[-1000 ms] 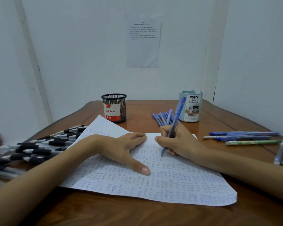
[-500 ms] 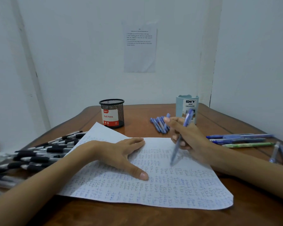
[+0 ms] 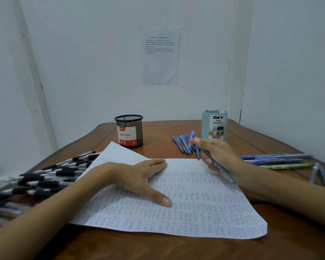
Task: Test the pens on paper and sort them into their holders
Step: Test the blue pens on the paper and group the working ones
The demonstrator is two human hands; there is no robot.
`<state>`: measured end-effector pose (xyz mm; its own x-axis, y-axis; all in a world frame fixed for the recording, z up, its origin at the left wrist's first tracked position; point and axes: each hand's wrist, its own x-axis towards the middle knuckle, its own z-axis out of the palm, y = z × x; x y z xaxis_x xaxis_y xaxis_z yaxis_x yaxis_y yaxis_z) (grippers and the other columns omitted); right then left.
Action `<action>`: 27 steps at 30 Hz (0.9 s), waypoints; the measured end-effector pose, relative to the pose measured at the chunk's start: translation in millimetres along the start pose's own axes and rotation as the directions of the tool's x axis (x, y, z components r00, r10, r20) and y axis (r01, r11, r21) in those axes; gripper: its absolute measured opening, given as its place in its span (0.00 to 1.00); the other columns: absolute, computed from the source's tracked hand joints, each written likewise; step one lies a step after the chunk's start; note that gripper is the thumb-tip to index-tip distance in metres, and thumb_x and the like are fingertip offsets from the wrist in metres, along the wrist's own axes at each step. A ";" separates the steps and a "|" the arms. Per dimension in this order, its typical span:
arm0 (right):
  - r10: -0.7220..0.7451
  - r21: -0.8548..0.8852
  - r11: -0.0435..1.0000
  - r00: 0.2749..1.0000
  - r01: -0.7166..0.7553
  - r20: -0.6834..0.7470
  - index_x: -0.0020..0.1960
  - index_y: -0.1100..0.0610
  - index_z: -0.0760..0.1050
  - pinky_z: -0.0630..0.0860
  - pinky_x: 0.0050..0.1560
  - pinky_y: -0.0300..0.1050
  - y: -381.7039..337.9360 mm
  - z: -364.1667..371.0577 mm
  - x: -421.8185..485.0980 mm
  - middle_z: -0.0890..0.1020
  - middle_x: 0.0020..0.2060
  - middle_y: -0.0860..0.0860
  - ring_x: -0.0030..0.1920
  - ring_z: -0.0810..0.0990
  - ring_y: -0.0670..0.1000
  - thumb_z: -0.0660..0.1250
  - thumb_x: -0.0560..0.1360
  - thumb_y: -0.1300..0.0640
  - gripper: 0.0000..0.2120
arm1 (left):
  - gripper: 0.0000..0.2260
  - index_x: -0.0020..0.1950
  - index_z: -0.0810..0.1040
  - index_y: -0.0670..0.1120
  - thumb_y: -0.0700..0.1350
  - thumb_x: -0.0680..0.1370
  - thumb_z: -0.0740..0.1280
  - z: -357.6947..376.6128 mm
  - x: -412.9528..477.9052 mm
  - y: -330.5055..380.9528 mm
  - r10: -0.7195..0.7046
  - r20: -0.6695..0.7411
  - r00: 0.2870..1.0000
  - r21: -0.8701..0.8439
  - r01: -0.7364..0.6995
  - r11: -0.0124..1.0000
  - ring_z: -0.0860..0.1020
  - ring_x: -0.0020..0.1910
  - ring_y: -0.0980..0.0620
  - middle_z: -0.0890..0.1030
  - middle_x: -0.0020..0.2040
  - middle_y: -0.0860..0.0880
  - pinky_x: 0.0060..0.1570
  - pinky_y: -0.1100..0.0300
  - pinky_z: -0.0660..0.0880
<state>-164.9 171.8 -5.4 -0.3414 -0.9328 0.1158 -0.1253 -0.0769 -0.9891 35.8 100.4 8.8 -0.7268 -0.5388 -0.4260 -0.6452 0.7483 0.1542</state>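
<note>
Printed notice (image 3: 159, 57) stuck on white wall (image 3: 94, 59), brown wooden table (image 3: 158, 247) in corner

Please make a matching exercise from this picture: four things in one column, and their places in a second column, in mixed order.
1. black mesh holder
2. light blue organizer
3. green pen
4. left hand

A. flat on the paper
B. far right of the table
C. at the back, left
D. behind the grouped blue pens

Pairs: 1-C, 2-D, 3-B, 4-A
</note>
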 end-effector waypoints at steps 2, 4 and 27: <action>-0.021 -0.057 0.998 0.999 0.018 -0.050 0.42 0.61 0.78 0.59 0.17 0.34 -1.9 -0.4 5.1 0.66 0.20 0.52 0.16 0.60 0.44 0.64 0.77 0.51 0.14 | 0.47 0.75 0.35 0.56 0.67 0.68 0.63 -0.4 0.6 0.0 0.008 -0.006 1.000 0.001 -0.008 1.000 0.39 0.75 0.54 0.36 0.75 0.60 0.72 0.49 0.44; -0.023 -0.151 0.988 0.997 0.011 -0.077 0.37 0.61 0.75 0.61 0.17 0.33 -6.4 -0.9 18.1 0.67 0.23 0.54 0.17 0.63 0.44 0.63 0.78 0.51 0.16 | 0.45 0.75 0.35 0.55 0.65 0.72 0.63 -0.2 1.4 -1.9 0.011 -0.008 1.000 0.009 -0.011 1.000 0.39 0.75 0.54 0.36 0.75 0.60 0.72 0.49 0.44; 0.181 -0.957 0.289 0.982 0.006 0.061 0.53 0.49 0.75 0.74 0.38 0.37 -39.4 -124.2 40.4 0.75 0.49 0.49 0.49 0.74 0.48 0.62 0.76 0.66 0.13 | 0.46 0.75 0.38 0.58 0.71 0.66 0.60 1.8 -0.2 -1.3 0.008 -0.049 0.999 0.065 -0.004 0.998 0.41 0.76 0.54 0.38 0.76 0.60 0.72 0.48 0.45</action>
<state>-289.4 180.9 49.5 -0.3008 -0.9510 -0.0708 -0.9302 0.3090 -0.1981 37.1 100.2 7.0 -0.7423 -0.5512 -0.3810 -0.6251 0.7744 0.0975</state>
